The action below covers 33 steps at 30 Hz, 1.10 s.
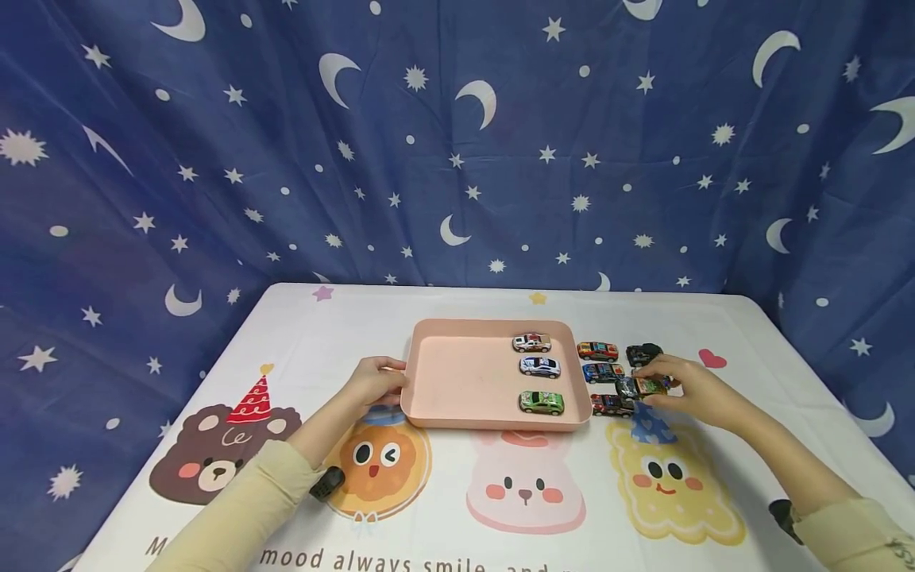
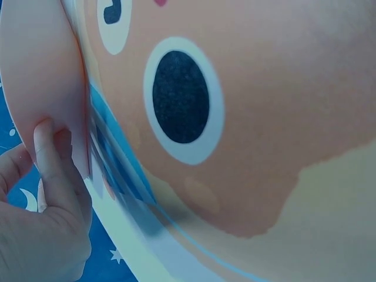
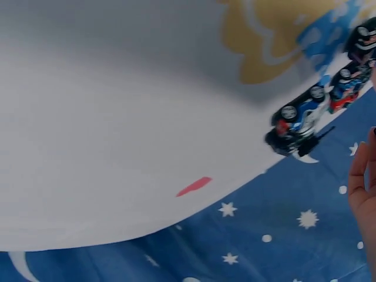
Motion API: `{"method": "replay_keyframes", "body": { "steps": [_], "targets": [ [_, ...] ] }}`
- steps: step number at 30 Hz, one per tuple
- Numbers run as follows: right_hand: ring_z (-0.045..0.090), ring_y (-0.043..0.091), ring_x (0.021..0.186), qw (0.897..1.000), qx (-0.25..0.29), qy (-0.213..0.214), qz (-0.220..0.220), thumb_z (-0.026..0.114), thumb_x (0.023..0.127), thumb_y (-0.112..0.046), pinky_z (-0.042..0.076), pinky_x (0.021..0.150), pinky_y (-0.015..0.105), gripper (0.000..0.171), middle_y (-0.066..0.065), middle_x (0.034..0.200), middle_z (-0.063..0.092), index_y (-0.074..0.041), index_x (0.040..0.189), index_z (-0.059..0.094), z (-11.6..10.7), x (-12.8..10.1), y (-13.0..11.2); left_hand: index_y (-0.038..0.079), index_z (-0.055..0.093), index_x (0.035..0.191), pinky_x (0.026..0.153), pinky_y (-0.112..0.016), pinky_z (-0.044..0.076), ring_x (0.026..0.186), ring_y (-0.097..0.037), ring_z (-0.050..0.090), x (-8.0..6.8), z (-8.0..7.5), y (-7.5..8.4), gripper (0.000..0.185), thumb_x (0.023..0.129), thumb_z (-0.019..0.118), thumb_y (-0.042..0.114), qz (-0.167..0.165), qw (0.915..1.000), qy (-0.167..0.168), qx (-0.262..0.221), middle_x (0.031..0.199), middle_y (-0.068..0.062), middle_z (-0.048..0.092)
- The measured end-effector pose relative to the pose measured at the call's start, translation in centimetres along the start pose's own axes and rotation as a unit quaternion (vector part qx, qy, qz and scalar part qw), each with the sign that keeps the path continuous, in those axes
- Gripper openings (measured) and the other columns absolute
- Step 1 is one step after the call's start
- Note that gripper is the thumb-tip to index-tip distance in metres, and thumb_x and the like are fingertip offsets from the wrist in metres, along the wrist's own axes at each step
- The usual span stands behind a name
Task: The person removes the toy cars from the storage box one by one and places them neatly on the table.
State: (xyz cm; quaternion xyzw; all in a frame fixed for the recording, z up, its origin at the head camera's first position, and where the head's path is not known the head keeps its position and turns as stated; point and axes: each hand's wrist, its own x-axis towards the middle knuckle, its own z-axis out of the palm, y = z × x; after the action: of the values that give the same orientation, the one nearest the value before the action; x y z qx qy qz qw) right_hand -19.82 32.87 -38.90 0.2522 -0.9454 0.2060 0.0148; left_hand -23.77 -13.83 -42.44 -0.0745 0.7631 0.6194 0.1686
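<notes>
A shallow pink tray (image 1: 465,326) lies on the table, and my left hand (image 1: 375,381) grips its left wall. In the left wrist view, the fingers of this hand (image 2: 56,182) press against the tray's side (image 2: 44,64). Inside the tray, a white-and-brown toy car (image 1: 532,342), a white-and-blue one (image 1: 539,366) and a green one (image 1: 541,403) stand in a column on the right. Beyond the tray's right wall, my right hand (image 1: 689,389) pinches a dark, multicoloured toy car (image 1: 646,387) between thumb and fingers. Only part of this hand (image 3: 364,182) shows in the right wrist view.
An orange-red toy car (image 1: 597,351), a blue one (image 1: 603,372) and a black-and-red one (image 1: 612,405) stand close to the tray's right wall. A black toy vehicle (image 1: 642,354) sits just behind my right hand. A starry blue curtain (image 1: 400,159) hangs behind the table.
</notes>
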Motion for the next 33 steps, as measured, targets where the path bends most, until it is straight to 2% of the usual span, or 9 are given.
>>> {"method": "replay_keyframes", "body": {
  "steps": [8, 21, 27, 33],
  "targets": [
    [0.048, -0.002, 0.078, 1.000, -0.015, 0.013, -0.007, 0.078, 0.073, -0.010, 0.051, 0.063, 0.026, 0.029, -0.004, 0.087, 0.060, -0.001, 0.099, 0.068, 0.6, -0.9, 1.9, -0.008, 0.054, 0.119, 0.048, -0.014, 0.053, 0.057, -0.005, 0.059, -0.1, 0.2, 0.3, 0.039, 0.081, 0.060, -0.001, -0.025, 0.9995, 0.016, 0.010, 0.076, -0.003, 0.062],
    [0.056, 0.001, 0.082, 0.999, -0.025, 0.019, -0.008, 0.080, 0.068, -0.009, 0.055, 0.066, 0.029, 0.031, 0.004, 0.090, 0.065, -0.002, 0.096, 0.069, 2.0, -2.2, 4.5, -0.008, 0.054, 0.120, 0.049, -0.016, 0.054, 0.058, -0.006, 0.060, 0.2, 0.1, -0.2, 0.038, 0.083, 0.060, -0.001, -0.027, 0.9996, 0.012, 0.004, 0.077, -0.003, 0.062],
    [0.058, 0.007, 0.082, 0.999, -0.036, 0.020, -0.006, 0.081, 0.068, -0.009, 0.056, 0.070, 0.034, 0.031, 0.002, 0.090, 0.065, -0.002, 0.095, 0.069, 2.4, -2.4, 4.7, -0.007, 0.054, 0.120, 0.049, -0.015, 0.054, 0.057, -0.005, 0.060, 0.1, 0.0, -0.1, 0.038, 0.083, 0.060, -0.001, -0.026, 0.9996, 0.012, 0.007, 0.076, -0.002, 0.061],
    [0.060, 0.017, 0.083, 0.999, -0.042, 0.002, 0.022, 0.079, 0.070, -0.008, 0.056, 0.074, 0.040, 0.030, 0.006, 0.093, 0.066, -0.001, 0.097, 0.068, 2.4, -2.3, 4.8, -0.007, 0.053, 0.120, 0.048, -0.014, 0.053, 0.057, -0.006, 0.060, 0.2, 0.2, 0.2, 0.039, 0.082, 0.059, -0.001, -0.025, 0.9996, 0.012, 0.006, 0.077, -0.002, 0.061]
  ]
}}
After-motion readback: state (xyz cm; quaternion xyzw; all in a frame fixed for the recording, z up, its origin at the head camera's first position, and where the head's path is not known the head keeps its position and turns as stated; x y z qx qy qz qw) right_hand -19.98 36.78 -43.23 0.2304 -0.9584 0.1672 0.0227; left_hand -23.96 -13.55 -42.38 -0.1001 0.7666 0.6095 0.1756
